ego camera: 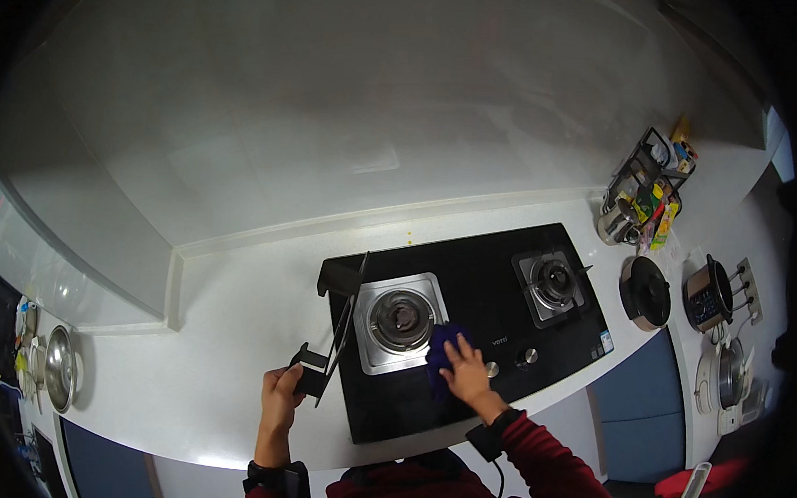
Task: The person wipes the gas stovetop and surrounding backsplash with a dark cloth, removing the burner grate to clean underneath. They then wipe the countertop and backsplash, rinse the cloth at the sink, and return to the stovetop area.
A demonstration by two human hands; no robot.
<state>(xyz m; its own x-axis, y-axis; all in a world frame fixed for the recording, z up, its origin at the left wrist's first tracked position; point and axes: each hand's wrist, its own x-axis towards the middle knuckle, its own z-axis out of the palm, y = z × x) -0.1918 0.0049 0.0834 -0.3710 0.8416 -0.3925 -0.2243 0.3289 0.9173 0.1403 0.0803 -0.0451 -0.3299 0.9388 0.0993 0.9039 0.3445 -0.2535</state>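
My left hand (281,392) grips a black pot support (341,330) by one of its legs. The support is tipped on edge over the left side of the black glass gas hob (481,287). Under my right hand (465,371) lies a bunched dark purple cloth (442,349), pressed on the glass with the fingers spread over it. The cloth touches the lower right corner of the left burner's steel drip tray (370,359). That left burner (403,320) is bare of its support.
A right burner (553,282), control knobs (531,355) and a small label are on the hob. To the right stand a steel jug (617,223), a rack of packets (652,174), a lidded pan (645,294) and an electric cooker (707,295). A steel bowl (61,368) is far left.
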